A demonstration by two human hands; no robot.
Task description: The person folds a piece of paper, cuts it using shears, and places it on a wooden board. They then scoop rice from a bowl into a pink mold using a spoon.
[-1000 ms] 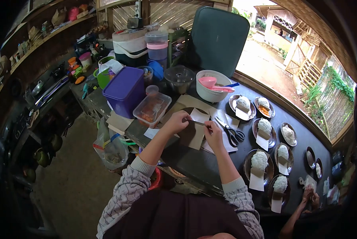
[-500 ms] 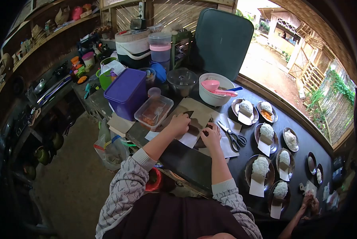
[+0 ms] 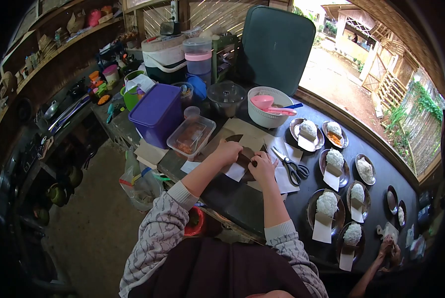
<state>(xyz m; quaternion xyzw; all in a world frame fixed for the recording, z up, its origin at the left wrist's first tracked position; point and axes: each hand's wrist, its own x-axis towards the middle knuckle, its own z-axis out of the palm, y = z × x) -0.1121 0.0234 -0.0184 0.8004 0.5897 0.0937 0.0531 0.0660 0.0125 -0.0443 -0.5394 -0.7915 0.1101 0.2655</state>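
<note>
A piece of brown paper (image 3: 244,159) is stretched between my two hands at the front of the dark table. My left hand (image 3: 227,151) is closed on its left end, fingers bent down. At the other end my right hand (image 3: 263,166) pinches it, thumb and fingers together. Under and behind them lie a larger brown sheet (image 3: 249,130) and white-faced paper pieces (image 3: 235,172). Black-handled scissors (image 3: 293,169) rest on paper just right of my right hand. A clear plastic box (image 3: 191,136) with orange-red food inside stands left of my left hand.
Several plates hold rice mounds (image 3: 327,204), many with folded paper against them. Behind stand a purple box (image 3: 156,115), a lidded pot (image 3: 226,98) and a white basket (image 3: 270,108) with a pink ladle (image 3: 262,102). Another person's hands (image 3: 390,248) work at the lower right.
My hands have drawn the brown paper up between them, and the left has turned over with its fingers lower. The view has shifted slightly.
</note>
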